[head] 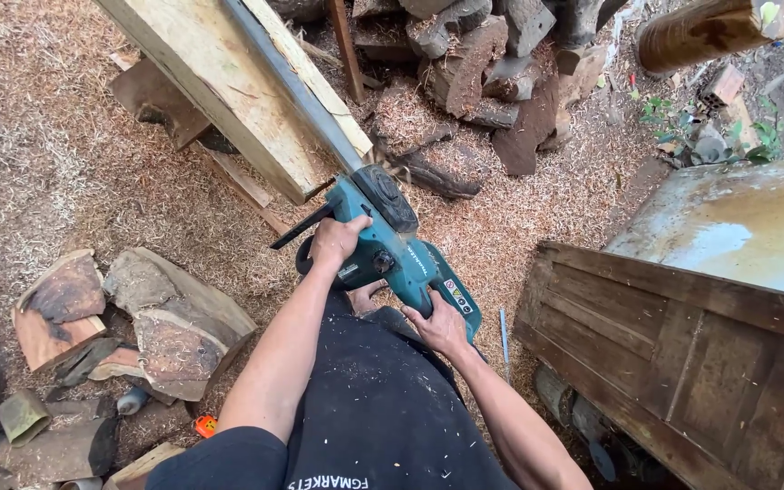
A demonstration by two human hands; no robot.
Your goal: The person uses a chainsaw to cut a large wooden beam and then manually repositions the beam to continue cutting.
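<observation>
A teal chainsaw (390, 238) has its long bar (290, 86) sunk lengthwise into a thick pale wooden beam (229, 86) that slopes away to the upper left. My left hand (336, 240) grips the black front handle of the chainsaw. My right hand (439, 325) holds its rear handle, low and close to my body. Sawdust sprays at the beam's near end, where the bar enters the wood.
Sawdust covers the ground. Bark slabs and offcuts (151, 318) lie at the left. A heap of dark log pieces (487, 63) sits behind the beam. A dark wooden panel (682, 363) and a grey metal sheet (746, 222) stand at the right.
</observation>
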